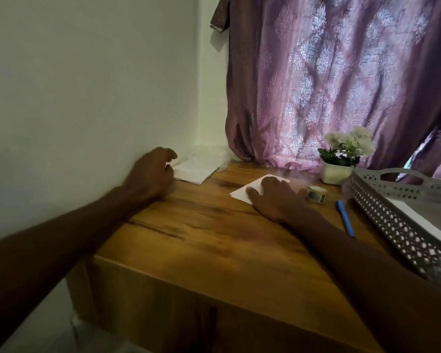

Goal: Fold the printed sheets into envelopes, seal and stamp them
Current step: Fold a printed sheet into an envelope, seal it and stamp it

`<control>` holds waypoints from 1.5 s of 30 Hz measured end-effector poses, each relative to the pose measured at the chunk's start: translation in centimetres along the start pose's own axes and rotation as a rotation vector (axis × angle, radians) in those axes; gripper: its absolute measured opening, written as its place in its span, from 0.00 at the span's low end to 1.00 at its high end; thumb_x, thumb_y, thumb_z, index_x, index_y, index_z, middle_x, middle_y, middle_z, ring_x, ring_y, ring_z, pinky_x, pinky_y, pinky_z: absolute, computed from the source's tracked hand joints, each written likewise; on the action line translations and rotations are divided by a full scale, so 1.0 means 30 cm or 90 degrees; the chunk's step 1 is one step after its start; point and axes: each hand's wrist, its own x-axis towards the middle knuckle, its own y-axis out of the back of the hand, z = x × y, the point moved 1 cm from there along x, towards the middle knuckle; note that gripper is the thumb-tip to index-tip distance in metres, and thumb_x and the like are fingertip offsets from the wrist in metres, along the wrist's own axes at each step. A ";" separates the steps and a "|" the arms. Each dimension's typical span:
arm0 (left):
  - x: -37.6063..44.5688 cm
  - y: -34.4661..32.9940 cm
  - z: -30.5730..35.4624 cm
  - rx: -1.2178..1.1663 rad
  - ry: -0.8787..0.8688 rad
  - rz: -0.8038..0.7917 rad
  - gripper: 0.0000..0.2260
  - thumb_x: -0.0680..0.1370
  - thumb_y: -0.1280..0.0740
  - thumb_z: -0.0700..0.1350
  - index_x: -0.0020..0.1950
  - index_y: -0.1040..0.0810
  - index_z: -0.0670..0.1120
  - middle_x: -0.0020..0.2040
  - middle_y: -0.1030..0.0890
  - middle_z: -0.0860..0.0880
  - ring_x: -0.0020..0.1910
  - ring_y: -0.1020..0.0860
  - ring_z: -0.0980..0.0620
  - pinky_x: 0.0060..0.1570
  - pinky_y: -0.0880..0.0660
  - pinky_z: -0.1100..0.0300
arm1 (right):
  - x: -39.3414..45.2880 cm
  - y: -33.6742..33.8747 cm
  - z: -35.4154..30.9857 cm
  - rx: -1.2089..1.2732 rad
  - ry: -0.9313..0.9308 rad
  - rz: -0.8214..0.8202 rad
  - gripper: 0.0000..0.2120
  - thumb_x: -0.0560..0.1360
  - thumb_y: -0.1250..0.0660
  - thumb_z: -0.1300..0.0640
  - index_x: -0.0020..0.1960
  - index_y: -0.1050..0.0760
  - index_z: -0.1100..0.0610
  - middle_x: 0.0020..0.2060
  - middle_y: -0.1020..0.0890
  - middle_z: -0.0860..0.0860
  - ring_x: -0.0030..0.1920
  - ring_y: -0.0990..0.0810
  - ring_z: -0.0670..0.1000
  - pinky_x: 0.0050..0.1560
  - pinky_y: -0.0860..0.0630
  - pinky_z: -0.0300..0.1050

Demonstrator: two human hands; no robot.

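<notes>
While right hand (275, 197) presses flat on folded sheet (252, 188), left hand (150, 174) loosely curled, empty

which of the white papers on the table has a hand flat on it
The folded sheet mid-table, under the right hand; the stack by the wall lies uncovered.

tray (382, 215) cut off (right edge), left fingers (169, 155) blurred

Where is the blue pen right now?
In the head view the blue pen lies on the wooden table, right side, between the right hand and the grey tray.
</notes>
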 end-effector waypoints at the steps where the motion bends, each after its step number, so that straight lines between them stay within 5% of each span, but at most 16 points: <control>1: 0.016 -0.014 -0.013 0.008 -0.009 -0.015 0.21 0.80 0.33 0.36 0.73 0.25 0.43 0.69 0.21 0.43 0.66 0.24 0.43 0.68 0.28 0.50 | -0.006 0.000 0.001 0.010 0.017 0.049 0.36 0.78 0.54 0.28 0.75 0.35 0.51 0.76 0.31 0.53 0.75 0.32 0.59 0.73 0.46 0.74; 8: 0.045 -0.074 -0.071 0.065 -0.067 -0.067 0.27 0.78 0.32 0.40 0.78 0.31 0.42 0.73 0.26 0.42 0.72 0.29 0.43 0.71 0.31 0.51 | -0.021 0.016 -0.107 0.094 0.180 0.260 0.18 0.83 0.43 0.42 0.58 0.21 0.51 0.56 0.19 0.52 0.57 0.21 0.54 0.63 0.28 0.61; 14: 0.033 -0.072 -0.050 0.068 -0.068 -0.088 0.33 0.79 0.33 0.41 0.82 0.41 0.54 0.61 0.20 0.43 0.56 0.20 0.43 0.58 0.21 0.46 | 0.048 -0.049 -0.353 0.143 0.226 0.153 0.19 0.82 0.38 0.42 0.58 0.16 0.54 0.54 0.18 0.53 0.52 0.20 0.51 0.56 0.22 0.52; 18: 0.031 -0.068 -0.047 0.058 -0.034 -0.073 0.32 0.78 0.33 0.40 0.80 0.40 0.46 0.62 0.21 0.42 0.57 0.21 0.42 0.58 0.21 0.45 | 0.118 -0.114 -0.469 0.053 0.157 0.081 0.26 0.81 0.39 0.36 0.67 0.24 0.55 0.64 0.25 0.56 0.63 0.24 0.57 0.63 0.24 0.58; 21: 0.038 -0.078 -0.046 0.044 -0.032 -0.071 0.29 0.78 0.33 0.39 0.78 0.37 0.43 0.63 0.21 0.41 0.58 0.21 0.42 0.58 0.22 0.45 | 0.139 -0.134 -0.480 0.024 0.155 0.075 0.22 0.79 0.36 0.37 0.64 0.23 0.52 0.63 0.26 0.55 0.63 0.25 0.57 0.63 0.24 0.60; 25: 0.048 -0.076 -0.042 0.018 -0.044 -0.041 0.24 0.83 0.36 0.46 0.78 0.37 0.43 0.65 0.21 0.42 0.61 0.22 0.44 0.61 0.24 0.46 | 0.129 -0.122 -0.458 0.141 0.188 0.145 0.08 0.77 0.29 0.48 0.53 0.21 0.51 0.55 0.22 0.51 0.53 0.22 0.52 0.53 0.22 0.48; 29: 0.033 -0.050 -0.045 -0.082 -0.095 0.029 0.21 0.86 0.42 0.55 0.76 0.30 0.46 0.61 0.18 0.46 0.59 0.21 0.46 0.59 0.24 0.50 | 0.087 -0.100 -0.457 0.320 0.220 0.184 0.02 0.78 0.29 0.54 0.47 0.21 0.51 0.50 0.19 0.47 0.51 0.23 0.46 0.43 0.35 0.30; 34: 0.011 -0.013 -0.039 -0.279 -0.150 0.126 0.15 0.88 0.44 0.53 0.67 0.22 0.50 0.52 0.16 0.52 0.49 0.19 0.53 0.50 0.19 0.52 | 0.004 -0.022 -0.406 0.596 0.219 0.160 0.01 0.77 0.26 0.59 0.47 0.17 0.55 0.43 0.15 0.47 0.44 0.17 0.44 0.42 0.22 0.37; 39: -0.004 0.000 0.000 -0.433 -0.131 0.101 0.22 0.85 0.46 0.59 0.69 0.21 0.51 0.59 0.17 0.54 0.57 0.20 0.57 0.53 0.22 0.67 | -0.045 0.105 -0.278 0.821 0.231 0.110 0.06 0.75 0.25 0.63 0.50 0.16 0.54 0.47 0.12 0.49 0.48 0.14 0.47 0.41 0.19 0.39; 45: -0.002 0.030 0.025 -0.463 -0.158 0.126 0.22 0.84 0.45 0.62 0.68 0.21 0.54 0.45 0.13 0.52 0.52 0.16 0.54 0.54 0.28 0.73 | -0.008 0.212 -0.062 1.114 0.182 0.060 0.08 0.76 0.31 0.65 0.51 0.17 0.55 0.43 0.17 0.51 0.42 0.20 0.51 0.36 0.23 0.42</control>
